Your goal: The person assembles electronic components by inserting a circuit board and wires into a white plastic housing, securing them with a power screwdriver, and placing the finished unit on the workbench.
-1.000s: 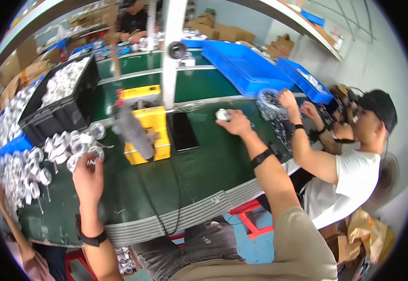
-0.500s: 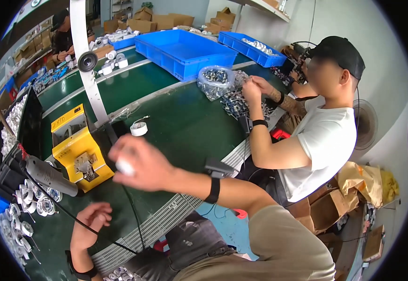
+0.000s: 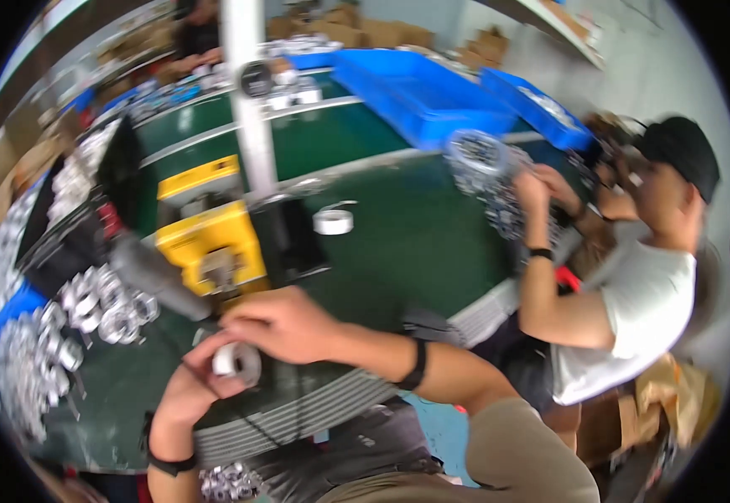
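Observation:
My left hand [image 3: 187,387] is closed around a short white cylindrical part [image 3: 237,362] with a round opening, held above the near side of the green table. Just above the part, my right hand [image 3: 288,325] bends over it with its fingertips drawn together by the left fingers. Motion blur hides what those fingertips grip. Straight ahead stands a yellow bench machine [image 3: 205,239] with a metal fixture on its front. A similar white round part [image 3: 333,221] lies on the table to the right of it.
A grey cylindrical tool [image 3: 155,272] leans left of the machine, beside piled white parts [image 3: 106,306]. Blue bins [image 3: 432,121] stand at the back. To the right, a co-worker [image 3: 629,310] handles small parts by a clear bag [image 3: 478,159]. A white post [image 3: 247,101] rises ahead.
My right hand has come down with the white part to my left hand, which now holds it. The view has swung, shifting the scene to the right.

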Demonstrator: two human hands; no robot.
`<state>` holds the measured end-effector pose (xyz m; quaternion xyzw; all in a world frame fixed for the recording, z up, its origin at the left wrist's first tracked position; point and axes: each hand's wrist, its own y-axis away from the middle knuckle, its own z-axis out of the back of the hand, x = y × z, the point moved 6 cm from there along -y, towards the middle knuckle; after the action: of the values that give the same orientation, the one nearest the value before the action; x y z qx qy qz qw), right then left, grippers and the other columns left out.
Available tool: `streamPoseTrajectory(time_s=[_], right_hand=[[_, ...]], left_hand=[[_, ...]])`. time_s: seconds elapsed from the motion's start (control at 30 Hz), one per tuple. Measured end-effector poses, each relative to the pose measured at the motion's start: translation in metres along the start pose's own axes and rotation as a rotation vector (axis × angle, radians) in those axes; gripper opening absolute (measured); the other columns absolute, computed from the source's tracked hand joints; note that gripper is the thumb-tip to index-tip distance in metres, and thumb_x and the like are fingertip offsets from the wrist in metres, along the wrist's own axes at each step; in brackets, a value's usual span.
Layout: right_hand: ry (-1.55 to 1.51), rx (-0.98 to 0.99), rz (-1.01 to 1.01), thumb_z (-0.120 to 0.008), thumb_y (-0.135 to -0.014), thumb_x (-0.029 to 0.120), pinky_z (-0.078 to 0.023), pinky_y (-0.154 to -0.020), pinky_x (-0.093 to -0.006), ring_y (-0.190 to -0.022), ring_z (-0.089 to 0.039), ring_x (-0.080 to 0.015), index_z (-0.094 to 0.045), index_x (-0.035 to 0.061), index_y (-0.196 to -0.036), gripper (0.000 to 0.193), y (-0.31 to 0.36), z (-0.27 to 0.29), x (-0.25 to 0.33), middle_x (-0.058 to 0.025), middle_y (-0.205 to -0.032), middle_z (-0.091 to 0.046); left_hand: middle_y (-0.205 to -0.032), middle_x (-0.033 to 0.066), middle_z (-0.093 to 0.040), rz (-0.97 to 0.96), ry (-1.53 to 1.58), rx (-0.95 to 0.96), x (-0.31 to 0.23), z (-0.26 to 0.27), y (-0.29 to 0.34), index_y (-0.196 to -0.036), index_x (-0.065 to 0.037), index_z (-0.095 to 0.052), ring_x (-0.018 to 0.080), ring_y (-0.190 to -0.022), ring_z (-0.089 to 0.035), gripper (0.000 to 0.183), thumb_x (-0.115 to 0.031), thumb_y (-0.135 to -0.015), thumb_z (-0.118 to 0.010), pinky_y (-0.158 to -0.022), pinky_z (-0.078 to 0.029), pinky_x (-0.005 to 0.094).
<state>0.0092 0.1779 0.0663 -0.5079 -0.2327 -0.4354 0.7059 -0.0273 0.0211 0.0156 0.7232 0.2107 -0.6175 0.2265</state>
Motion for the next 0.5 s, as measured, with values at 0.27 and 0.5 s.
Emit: streamPoseTrajectory(time_s=[0.27,0.5], right_hand=[[-0.765,0.212,-0.467,-0.061,-0.090,0.005,-0.052,-0.068,-0.0267,-0.074,-0.064,-0.0146,-0.065,-0.0063,-0.099,0.015,0.003,-0.007,-0.027,-0.0092,-0.081,-0.066],[-0.280,0.017,-0.157,-0.072,-0.077,0.002,-0.045,-0.065,-0.0295,-0.070,-0.054,-0.0133,-0.063,0.0015,-0.078,0.010,0.004,-0.009,-0.010,-0.0055,-0.080,-0.060]], left_hand=[[-0.111,0.0115,-0.061,0.022,0.132,-0.022,-0.014,0.008,0.002,-0.127,-0.001,-0.050,0.0239,-0.099,-0.062,0.061,-0.022,-0.076,-0.077,-0.076,-0.054,0.0330],[-0.091,0.0070,-0.062,0.045,0.382,-0.061,-0.012,0.005,-0.006,-0.134,-0.004,-0.043,0.0152,-0.075,-0.061,0.058,-0.049,-0.097,-0.042,-0.054,-0.043,0.0234]])
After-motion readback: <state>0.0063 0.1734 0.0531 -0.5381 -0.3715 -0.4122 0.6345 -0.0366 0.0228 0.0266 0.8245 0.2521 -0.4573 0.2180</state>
